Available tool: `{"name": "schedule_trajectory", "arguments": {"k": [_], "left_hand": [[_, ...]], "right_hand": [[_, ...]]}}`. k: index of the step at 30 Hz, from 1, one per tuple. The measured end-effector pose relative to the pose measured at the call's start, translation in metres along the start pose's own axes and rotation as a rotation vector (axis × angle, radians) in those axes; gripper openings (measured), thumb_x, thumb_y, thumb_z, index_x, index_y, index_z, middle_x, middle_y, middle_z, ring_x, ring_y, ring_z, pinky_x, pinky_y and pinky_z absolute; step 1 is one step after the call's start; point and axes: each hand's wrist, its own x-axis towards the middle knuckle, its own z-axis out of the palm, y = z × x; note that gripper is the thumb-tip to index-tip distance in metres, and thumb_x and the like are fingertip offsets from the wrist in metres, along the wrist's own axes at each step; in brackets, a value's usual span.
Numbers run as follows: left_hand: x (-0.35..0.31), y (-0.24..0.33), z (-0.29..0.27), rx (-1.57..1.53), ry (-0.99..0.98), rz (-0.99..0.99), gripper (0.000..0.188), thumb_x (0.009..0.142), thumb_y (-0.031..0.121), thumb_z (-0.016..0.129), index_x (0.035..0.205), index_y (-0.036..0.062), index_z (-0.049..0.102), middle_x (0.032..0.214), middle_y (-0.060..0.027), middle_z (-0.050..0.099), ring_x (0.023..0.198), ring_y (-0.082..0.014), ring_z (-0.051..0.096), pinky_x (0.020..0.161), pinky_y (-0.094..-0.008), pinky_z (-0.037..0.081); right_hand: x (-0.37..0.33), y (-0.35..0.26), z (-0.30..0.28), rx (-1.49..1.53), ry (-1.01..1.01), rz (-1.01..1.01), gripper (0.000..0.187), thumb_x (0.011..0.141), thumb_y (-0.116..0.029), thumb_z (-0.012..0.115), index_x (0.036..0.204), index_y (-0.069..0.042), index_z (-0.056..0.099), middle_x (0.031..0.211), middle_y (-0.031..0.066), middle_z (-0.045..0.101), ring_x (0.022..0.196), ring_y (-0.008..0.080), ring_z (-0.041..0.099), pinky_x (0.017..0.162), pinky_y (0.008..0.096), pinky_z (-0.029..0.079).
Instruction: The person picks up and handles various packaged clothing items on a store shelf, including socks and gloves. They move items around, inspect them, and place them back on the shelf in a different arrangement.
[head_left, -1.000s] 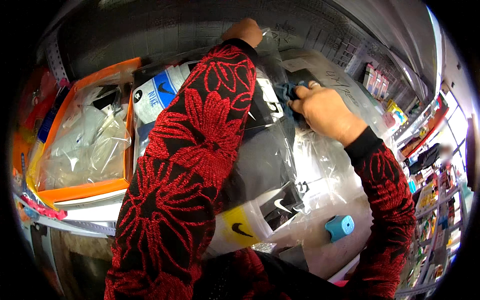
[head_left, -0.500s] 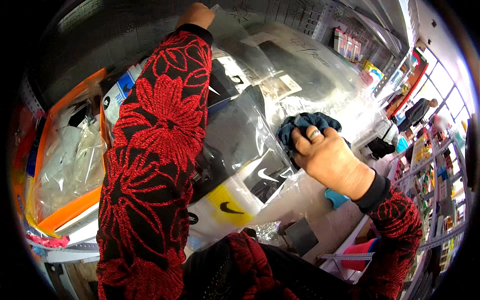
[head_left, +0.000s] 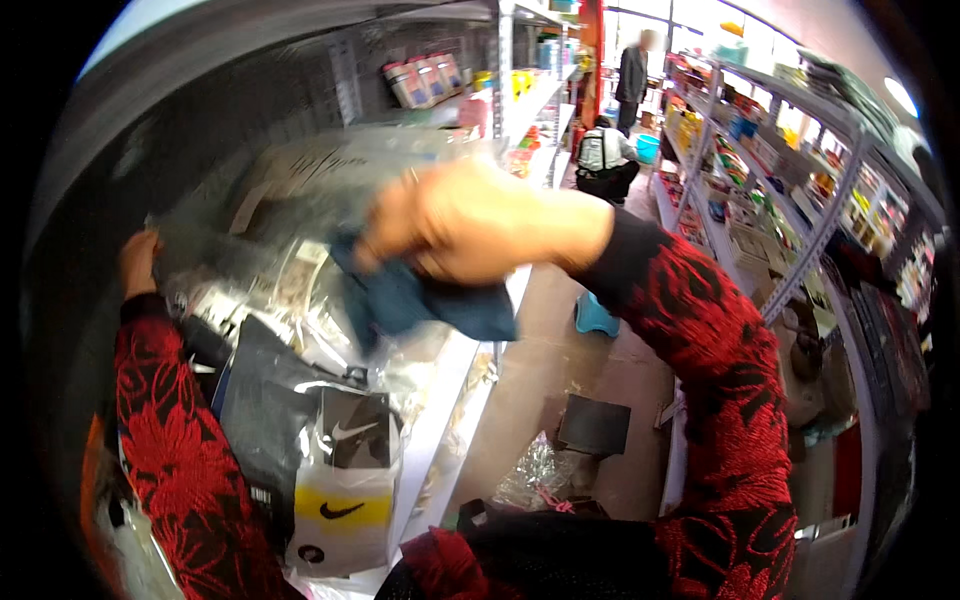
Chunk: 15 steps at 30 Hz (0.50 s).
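Right now in head view, right hand point(head_left: 480, 225) at frame center is closed on a dark blue cloth point(head_left: 420, 300), which hangs just below the fingers. Left hand point(head_left: 138, 262), far left, pinches the edge of clear plastic bags point(head_left: 290, 290) w/ packaged items piled on the shelf point(head_left: 440, 420) at lower left.

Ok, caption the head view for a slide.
Right hand holds a dark blue cloth; left hand grips clear plastic packaging on a shop shelf.
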Motion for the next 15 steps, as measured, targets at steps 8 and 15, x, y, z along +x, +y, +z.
{"name": "schedule_trajectory", "arguments": {"k": [8,15], "left_hand": [[-0.022,0.033,0.000,-0.495,0.256,-0.376,0.023,0.083,0.015,0.052,0.101,0.0057,0.061,0.097,-0.0018,0.059,0.092,-0.0132,0.054,0.086,-0.0263,0.037],[-0.034,0.029,-0.006,-0.413,0.079,-0.138,0.028,0.085,0.022,0.053,0.106,0.0045,0.059,0.105,-0.0045,0.057,0.099,-0.0160,0.051,0.089,-0.0334,0.036]], "right_hand": [[0.145,0.119,0.074,0.446,0.711,0.554,0.033,0.071,-0.013,0.054,0.102,-0.002,0.062,0.097,0.0251,0.060,0.096,0.0382,0.056,0.085,0.0392,0.045],[0.239,0.126,0.188,0.508,0.250,0.582,0.034,0.072,-0.011,0.052,0.102,0.001,0.061,0.096,0.0225,0.062,0.093,0.0342,0.060,0.078,0.0378,0.047]]}}
